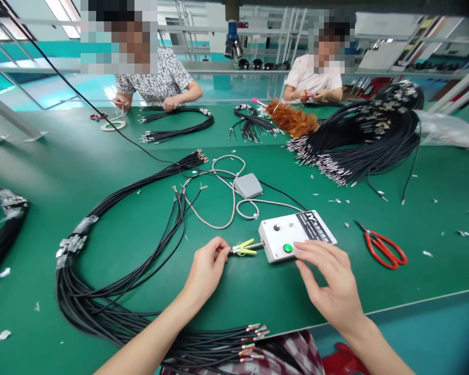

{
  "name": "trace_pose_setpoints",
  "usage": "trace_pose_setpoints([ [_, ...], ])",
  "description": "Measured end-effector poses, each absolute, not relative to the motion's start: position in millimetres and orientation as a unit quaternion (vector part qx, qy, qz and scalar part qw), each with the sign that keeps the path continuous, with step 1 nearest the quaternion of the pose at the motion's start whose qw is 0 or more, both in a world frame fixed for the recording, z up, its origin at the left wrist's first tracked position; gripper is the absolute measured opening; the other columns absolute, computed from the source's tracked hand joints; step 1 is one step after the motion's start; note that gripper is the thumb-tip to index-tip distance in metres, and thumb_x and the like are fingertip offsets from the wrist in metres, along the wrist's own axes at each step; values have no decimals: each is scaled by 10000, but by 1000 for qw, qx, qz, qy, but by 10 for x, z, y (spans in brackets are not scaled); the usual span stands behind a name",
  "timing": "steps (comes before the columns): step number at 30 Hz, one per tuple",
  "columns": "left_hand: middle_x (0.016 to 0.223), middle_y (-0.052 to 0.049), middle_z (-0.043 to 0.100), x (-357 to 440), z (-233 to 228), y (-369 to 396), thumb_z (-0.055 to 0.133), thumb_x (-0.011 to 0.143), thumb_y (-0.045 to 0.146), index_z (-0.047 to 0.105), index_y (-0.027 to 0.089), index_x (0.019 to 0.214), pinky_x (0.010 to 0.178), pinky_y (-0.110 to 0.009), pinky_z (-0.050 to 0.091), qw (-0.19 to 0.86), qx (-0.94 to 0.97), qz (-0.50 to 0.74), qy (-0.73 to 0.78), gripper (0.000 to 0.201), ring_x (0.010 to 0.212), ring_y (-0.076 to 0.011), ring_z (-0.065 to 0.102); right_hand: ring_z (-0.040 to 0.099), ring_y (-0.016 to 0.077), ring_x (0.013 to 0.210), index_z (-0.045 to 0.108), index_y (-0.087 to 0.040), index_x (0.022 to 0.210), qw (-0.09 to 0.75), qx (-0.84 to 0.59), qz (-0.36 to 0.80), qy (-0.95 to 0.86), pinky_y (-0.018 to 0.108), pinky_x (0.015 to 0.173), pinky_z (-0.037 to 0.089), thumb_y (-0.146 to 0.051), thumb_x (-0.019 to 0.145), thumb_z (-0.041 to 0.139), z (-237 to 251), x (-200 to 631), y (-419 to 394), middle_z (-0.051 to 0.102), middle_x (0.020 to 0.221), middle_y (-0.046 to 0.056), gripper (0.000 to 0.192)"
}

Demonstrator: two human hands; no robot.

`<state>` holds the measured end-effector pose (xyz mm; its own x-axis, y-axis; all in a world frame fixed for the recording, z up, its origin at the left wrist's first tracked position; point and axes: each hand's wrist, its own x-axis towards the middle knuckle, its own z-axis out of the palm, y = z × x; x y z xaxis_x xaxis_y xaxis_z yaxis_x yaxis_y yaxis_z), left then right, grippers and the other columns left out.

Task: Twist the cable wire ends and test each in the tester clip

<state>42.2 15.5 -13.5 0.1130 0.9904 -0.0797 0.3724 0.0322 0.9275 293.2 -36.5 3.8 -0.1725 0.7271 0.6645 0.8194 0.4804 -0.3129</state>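
My left hand (209,264) is closed in a pinch on the end of a black cable, most of which is hidden behind the fingers. The cable's tip meets a yellow-green clip (245,247) mounted on a metal rod at the left side of a white control box (271,245). My right hand (332,286) is open over the box's right front, its fingertips just right of the lit green button (287,248); I cannot tell whether they touch the box. A bundle of black cables (68,297) curves around my left arm, taped at its bend, with stripped coloured wire ends at the front edge.
Red-handled cutters (386,252) lie to the right. A grey pedal (248,186) with a looping grey cord sits behind the box. A large black cable heap (359,130) and a brown fluffy duster (291,119) are farther back. Two people work across the table (433,219); white scraps are scattered about.
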Motion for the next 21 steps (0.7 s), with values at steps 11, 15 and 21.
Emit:
trace_pose_setpoints([
  [11,570,44,521,276,-129,101,572,798,291,577,190,686,522,-218,362,438,575,366,586,152,533,-122,470,643,253,970,613,-237,871,379,-519,-117,-757,457,916,384,-94,868,639,-151,2895,-369,776,998,2,145],
  [15,541,40,553,125,-95,151,612,766,337,577,180,683,432,-203,367,458,533,400,588,181,431,-103,479,640,263,1002,629,-248,923,409,-497,-102,-758,468,928,415,-89,845,639,-187,2915,-419,769,1007,27,178],
  [21,469,88,451,-632,256,825,635,802,251,536,180,716,389,-165,328,384,406,527,640,149,361,-63,411,705,199,895,656,-219,957,433,-378,-22,-818,338,789,555,-50,820,583,-200,2735,-567,770,939,45,230],
])
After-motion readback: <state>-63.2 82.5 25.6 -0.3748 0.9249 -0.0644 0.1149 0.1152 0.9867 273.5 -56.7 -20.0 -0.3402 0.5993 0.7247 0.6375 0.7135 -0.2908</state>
